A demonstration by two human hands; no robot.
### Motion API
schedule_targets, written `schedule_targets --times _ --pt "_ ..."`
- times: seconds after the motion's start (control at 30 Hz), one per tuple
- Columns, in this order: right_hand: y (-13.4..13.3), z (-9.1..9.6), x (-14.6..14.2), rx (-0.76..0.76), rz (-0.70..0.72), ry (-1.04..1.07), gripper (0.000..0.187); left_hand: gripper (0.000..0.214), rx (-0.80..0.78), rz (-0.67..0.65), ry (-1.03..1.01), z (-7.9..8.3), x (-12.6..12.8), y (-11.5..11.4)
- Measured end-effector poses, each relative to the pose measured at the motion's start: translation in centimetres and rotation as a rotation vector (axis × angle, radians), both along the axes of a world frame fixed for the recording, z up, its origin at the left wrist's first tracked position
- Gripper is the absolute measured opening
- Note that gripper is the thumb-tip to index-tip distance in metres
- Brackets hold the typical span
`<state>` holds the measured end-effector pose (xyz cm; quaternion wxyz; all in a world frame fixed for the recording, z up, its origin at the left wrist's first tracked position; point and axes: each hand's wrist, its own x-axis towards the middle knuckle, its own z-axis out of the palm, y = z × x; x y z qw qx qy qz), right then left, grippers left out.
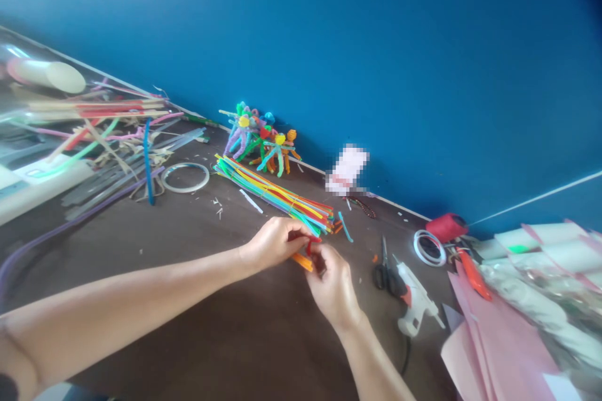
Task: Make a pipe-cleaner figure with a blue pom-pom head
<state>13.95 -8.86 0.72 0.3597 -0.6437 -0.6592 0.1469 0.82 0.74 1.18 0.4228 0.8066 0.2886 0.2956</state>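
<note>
Your closed left hand point(275, 243) grips the red and orange pipe cleaners point(301, 261) at the center, just below the bundle point(277, 195) at 11 o'clock, your right hand point(333, 285) closes on them too, and the glue gun point(414, 298) lies at 4 o'clock.

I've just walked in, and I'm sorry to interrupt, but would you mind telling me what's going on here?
A person's left hand and right hand are holding orange and red pipe cleaners together above a dark table. A bundle of coloured pipe cleaners lies just beyond them, and pipe-cleaner figures stand by the blue wall. Scissors and a glue gun lie to the right.
</note>
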Motion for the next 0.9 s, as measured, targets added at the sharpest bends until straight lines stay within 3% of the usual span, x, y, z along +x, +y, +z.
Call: schedule_targets --times 0.23,0.33,0.43,0.53,0.67,0.77,0.9 --pt "-0.3 1.6 0.7 0.066 0.036 -0.314 0.015 0.016 0.583 -0.059 0.193 0.3 -0.4 -0.6" --pt "-0.4 2.2 0.9 0.098 0.021 -0.216 0.015 0.019 0.737 -0.142 0.219 0.7 -0.5 -0.7" --pt "-0.1 2.1 1.1 0.064 -0.006 0.079 0.014 0.021 0.826 -0.273 0.17 1.0 -0.8 -0.7" --pt "0.4 1.3 1.4 -0.158 -0.003 0.525 0.018 0.021 0.797 -0.34 0.084 1.1 -0.9 -0.8" --pt "0.9 0.4 1.6 -0.449 0.052 1.056 0.023 0.018 0.617 -0.32 -0.051 0.8 -0.9 -1.0" --pt "0.9 0.3 1.2 -0.52 0.079 1.204 0.025 0.015 0.478 -0.229 -0.126 0.7 -0.7 -1.1" --pt "0.8 0.3 0.6 -0.461 0.036 1.21 0.024 0.018 0.341 -0.143 -0.159 0.7 -0.4 -0.9"
